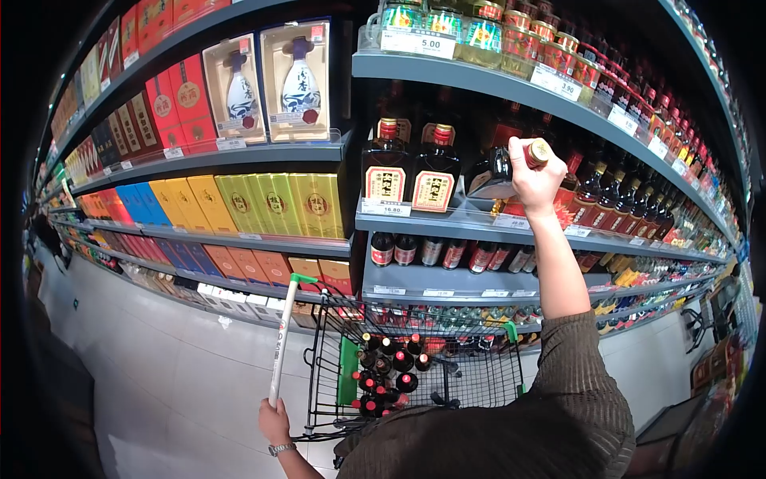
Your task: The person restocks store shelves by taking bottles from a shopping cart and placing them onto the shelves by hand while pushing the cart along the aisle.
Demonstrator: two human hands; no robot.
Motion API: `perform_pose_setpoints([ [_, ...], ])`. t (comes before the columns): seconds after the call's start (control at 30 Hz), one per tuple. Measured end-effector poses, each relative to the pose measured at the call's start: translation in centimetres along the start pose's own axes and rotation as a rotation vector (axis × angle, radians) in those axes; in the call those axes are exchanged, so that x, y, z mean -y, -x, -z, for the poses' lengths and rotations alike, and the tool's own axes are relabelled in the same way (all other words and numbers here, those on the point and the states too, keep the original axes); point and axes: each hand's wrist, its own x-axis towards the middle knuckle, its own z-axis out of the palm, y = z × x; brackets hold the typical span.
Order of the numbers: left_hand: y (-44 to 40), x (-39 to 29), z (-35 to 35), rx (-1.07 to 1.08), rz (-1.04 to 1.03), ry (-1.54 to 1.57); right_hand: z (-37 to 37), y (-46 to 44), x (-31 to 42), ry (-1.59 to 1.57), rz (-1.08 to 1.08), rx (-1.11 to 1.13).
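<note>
My right hand (535, 180) is closed round the neck of a dark glass bottle (489, 174) with a gold-and-red cap. Tilted over at the front of the middle shelf, this bottle has its base toward the left; its label is hidden. Beside it stand two upright dark square bottles (436, 172) with cream-and-red labels. Low on the left, my left hand (274, 421) wraps round the white handle (281, 347) of a shopping cart (479, 375). Several dark bottles with red or dark caps (383, 366) sit inside the cart.
Boxed bottles (295, 80) and yellow-green cartons (315, 206) line the shelves to the left. Jars (485, 36) fill the shelf above my right hand, behind price tags (556, 81). Small bottles (431, 251) stand on the shelf below. Pale floor tiles (175, 351) run along the left.
</note>
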Motion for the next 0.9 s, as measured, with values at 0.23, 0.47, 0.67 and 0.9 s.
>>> perform_pose_setpoints([
  [0.23,-0.4,-0.3,1.0,0.059,0.01,-0.004,-2.2,0.4,-3.6,0.184,-0.126,0.056],
  [0.47,-0.5,-0.6,1.0,0.052,0.038,-0.014,-4.7,1.2,-6.6,0.344,-0.252,0.181],
  [0.67,-0.8,-0.4,0.6,0.063,0.046,-0.045,-6.1,1.2,-8.7,0.408,-0.312,0.262],
  [0.9,-1.3,-0.1,-0.1,0.067,0.044,-0.055,-6.1,0.6,-9.4,0.493,-0.403,0.399],
])
